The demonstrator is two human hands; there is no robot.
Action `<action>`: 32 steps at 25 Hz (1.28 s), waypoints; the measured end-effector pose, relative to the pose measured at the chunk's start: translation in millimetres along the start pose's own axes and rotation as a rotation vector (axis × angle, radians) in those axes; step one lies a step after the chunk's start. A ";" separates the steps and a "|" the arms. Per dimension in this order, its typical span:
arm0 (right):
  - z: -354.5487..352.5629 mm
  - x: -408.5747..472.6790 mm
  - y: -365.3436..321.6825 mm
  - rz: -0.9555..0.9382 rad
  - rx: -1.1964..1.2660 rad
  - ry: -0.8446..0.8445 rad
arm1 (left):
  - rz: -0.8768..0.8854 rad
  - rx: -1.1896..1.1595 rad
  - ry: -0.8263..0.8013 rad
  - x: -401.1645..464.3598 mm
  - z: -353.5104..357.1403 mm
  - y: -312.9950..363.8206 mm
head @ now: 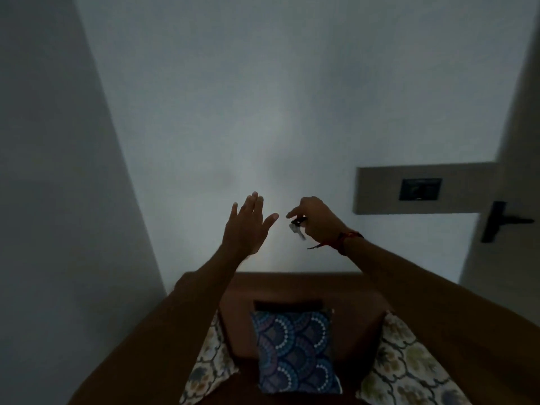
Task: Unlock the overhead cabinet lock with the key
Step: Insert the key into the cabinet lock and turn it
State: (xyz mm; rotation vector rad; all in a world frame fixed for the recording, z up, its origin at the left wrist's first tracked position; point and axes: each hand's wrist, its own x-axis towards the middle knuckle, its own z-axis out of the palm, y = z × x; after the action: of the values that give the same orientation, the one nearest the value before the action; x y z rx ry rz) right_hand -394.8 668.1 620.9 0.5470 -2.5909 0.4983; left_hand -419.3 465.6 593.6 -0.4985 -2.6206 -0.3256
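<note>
My right hand (314,219) is raised in front of a plain white wall, its fingers pinched on a small bunch of keys (297,228) that dangles below the fingertips. A red thread band circles that wrist. My left hand (248,226) is held up just left of the keys, palm open, fingers spread, touching nothing. No cabinet or lock is in view. The room is dim.
A brown sofa (292,285) stands against the wall below my arms, with a blue patterned cushion (295,349) in the middle and floral cushions (409,366) at either side. At right are a switch plate (420,189) and a door with a black lever handle (502,221).
</note>
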 end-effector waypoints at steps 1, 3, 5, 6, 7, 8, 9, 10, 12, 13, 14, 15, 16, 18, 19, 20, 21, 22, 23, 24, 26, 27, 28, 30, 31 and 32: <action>-15.2 -4.2 15.0 0.027 0.022 0.045 | 0.027 -0.014 0.004 15.1 3.2 19.6; -41.5 -11.4 46.2 0.092 0.042 0.112 | 0.081 -0.041 0.008 44.3 10.9 57.2; -64.9 -16.8 80.1 0.170 0.090 0.174 | 0.138 -0.060 0.021 75.4 20.7 93.5; -76.5 -20.1 98.5 0.212 0.122 0.204 | 0.167 -0.069 0.023 92.1 25.9 112.7; -86.7 -23.6 116.5 0.254 0.154 0.224 | 0.192 -0.081 0.025 108.7 31.6 130.4; -98.0 -27.4 138.4 0.296 0.186 0.237 | 0.218 -0.098 0.029 128.0 39.0 151.3; -108.7 -30.9 159.0 0.340 0.222 0.248 | 0.247 -0.113 0.035 146.3 46.2 170.3; -120.0 -33.6 180.5 0.390 0.261 0.267 | 0.281 -0.121 0.041 164.7 53.8 189.7; -142.5 -39.0 223.3 0.466 0.308 0.333 | 0.348 -0.141 0.047 199.4 71.9 228.8; -155.0 -40.2 246.4 0.485 0.302 0.368 | 0.376 -0.160 0.045 218.2 82.7 250.0; -166.7 -40.3 268.2 0.498 0.289 0.385 | 0.397 -0.180 0.039 235.1 93.0 268.7; -177.7 -39.8 288.4 0.511 0.275 0.383 | 0.416 -0.188 0.029 249.3 103.2 285.5; -187.3 -38.3 308.1 0.517 0.253 0.375 | 0.437 -0.180 0.020 262.5 115.3 301.2; -201.0 -33.0 344.7 0.522 0.181 0.363 | 0.474 -0.143 0.022 288.5 139.2 328.0; -206.9 -31.2 362.4 0.526 0.136 0.358 | 0.471 -0.164 0.029 300.3 148.6 341.0; -211.7 -31.9 379.3 0.531 0.099 0.354 | 0.467 -0.197 0.032 309.7 156.3 353.9; -215.3 -35.6 396.2 0.536 0.069 0.358 | 0.472 -0.217 0.032 317.6 164.6 367.7; -219.6 -40.3 412.5 0.540 0.045 0.371 | 0.484 -0.225 0.035 324.5 172.1 381.8; -226.5 -45.8 431.0 0.547 0.022 0.394 | 0.501 -0.227 0.032 332.5 179.5 398.9; -233.8 -50.9 448.8 0.555 0.000 0.421 | 0.514 -0.227 0.023 339.6 185.9 414.4; -251.1 -56.0 484.7 0.572 -0.020 0.466 | 0.519 -0.226 0.009 351.7 197.2 440.0; -260.2 -55.4 502.8 0.572 -0.026 0.468 | 0.509 -0.235 0.022 357.4 202.6 449.5; -270.0 -53.2 523.3 0.557 -0.037 0.453 | 0.489 -0.246 0.037 364.1 208.9 459.5; -281.8 -48.2 561.7 0.502 -0.061 0.403 | 0.446 -0.244 0.043 373.4 220.5 474.0; -283.1 -47.2 580.4 0.472 -0.068 0.388 | 0.427 -0.227 0.038 375.8 228.2 481.7; -283.3 -46.8 597.9 0.449 -0.066 0.383 | 0.413 -0.208 0.036 377.6 235.8 489.7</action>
State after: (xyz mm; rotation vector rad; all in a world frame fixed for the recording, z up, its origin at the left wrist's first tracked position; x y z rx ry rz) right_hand -528.5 1314.6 685.4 -0.1532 -2.3363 0.5904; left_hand -630.6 1091.3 636.0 -1.0698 -2.3831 -0.4648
